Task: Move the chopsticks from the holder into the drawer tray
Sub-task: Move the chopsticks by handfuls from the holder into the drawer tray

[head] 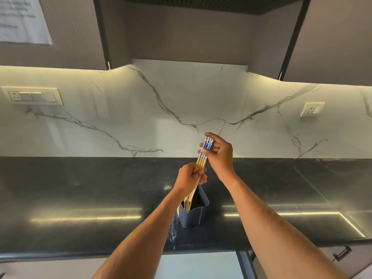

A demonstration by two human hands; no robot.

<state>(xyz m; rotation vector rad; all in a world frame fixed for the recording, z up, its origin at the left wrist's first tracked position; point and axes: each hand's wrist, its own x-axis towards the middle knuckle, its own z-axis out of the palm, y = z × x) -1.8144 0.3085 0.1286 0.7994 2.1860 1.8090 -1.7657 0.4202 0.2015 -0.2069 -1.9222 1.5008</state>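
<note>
A paper on the cupboard has writing too blurry to read. The left hand wraps the chopsticks mid-shaft; the right hand pinches their blue tops. Tips sit in the holder on the table. Next, I think: lift them clear, find the drawer.

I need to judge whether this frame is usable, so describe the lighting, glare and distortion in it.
Head view: warm strips under the cabinets light the marble backsplash evenly; they mirror as bright streaks of glare on the black countertop; the wide lens bows the counter edge and cabinet lines; both hands, the chopsticks and the holder are sharp enough; the paper sheet at top left is blurred.
</note>
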